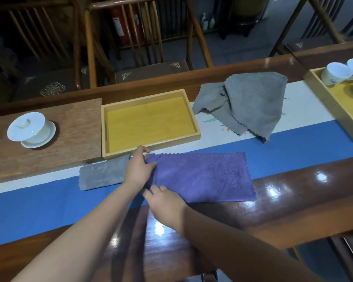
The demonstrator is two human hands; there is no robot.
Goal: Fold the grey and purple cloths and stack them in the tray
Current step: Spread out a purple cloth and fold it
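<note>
Wooden chairs point(143, 35) line the far side of a long, glossy tabletop point(293, 192) covered by a blue and white runner point(39, 210).

Task status:
- Purple cloth point(204, 176) lies near centre, folded to a long rectangle, half on the runner, half on bare wood. It needs at least one more fold.
- Left hand point(138, 168) pinches the far left corner of the purple cloth; fingers are clamped on the edge.
- Right hand point(165, 204) rests on the near left corner. Its fingers lie on the fabric; whether they pinch it cannot be told.
- One grey cloth point(102, 174) lies folded just left of the left hand, near the tray.
- A second grey cloth point(247, 102) lies rumpled and unfolded at far right of the tray.
- Tray point(192, 110) sits at far centre; nothing is stacked in it yet.

Judgement: the task is under half done. Remaining: finish the purple cloth, fold the rumpled grey cloth, stack all.

A lidded white cup point(31, 129) stands on a wood board point(73, 127) at left. White cups point(338, 73) sit in a second tray point(322, 92) at far right.
</note>
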